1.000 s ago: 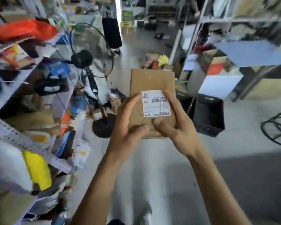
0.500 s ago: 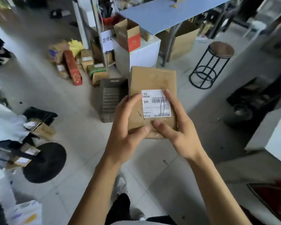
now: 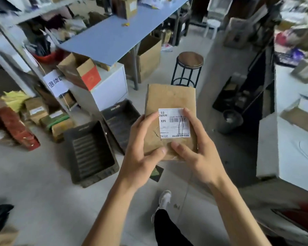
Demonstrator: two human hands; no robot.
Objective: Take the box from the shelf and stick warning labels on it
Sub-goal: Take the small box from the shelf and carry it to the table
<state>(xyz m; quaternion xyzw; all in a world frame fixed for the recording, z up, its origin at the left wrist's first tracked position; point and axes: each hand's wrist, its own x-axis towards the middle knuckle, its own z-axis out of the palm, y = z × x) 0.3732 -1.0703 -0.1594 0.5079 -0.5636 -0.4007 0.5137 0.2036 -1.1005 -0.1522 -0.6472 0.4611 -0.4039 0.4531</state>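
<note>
A flat brown cardboard box (image 3: 169, 98) is held up in front of me at chest height, above the floor. A white shipping label (image 3: 173, 123) with a barcode sits on its upper face, printed upside down to me. My left hand (image 3: 142, 148) grips the box's near left edge, thumb across the top. My right hand (image 3: 194, 148) grips the near right edge, fingers along the label's right side and thumb on the cardboard. No warning label is visible.
Two dark plastic crates (image 3: 94, 151) lie on the floor to the left. A blue table (image 3: 114, 34) stands ahead, with a round stool (image 3: 189, 68) beside it. White counters (image 3: 288, 157) line the right. Cluttered shelves (image 3: 25, 41) and cartons fill the left. My foot (image 3: 164, 199) is below.
The view has swung right, away from the shelf aisle and fan, toward the blue table and stool. Both hands keep the same hold on the box.
</note>
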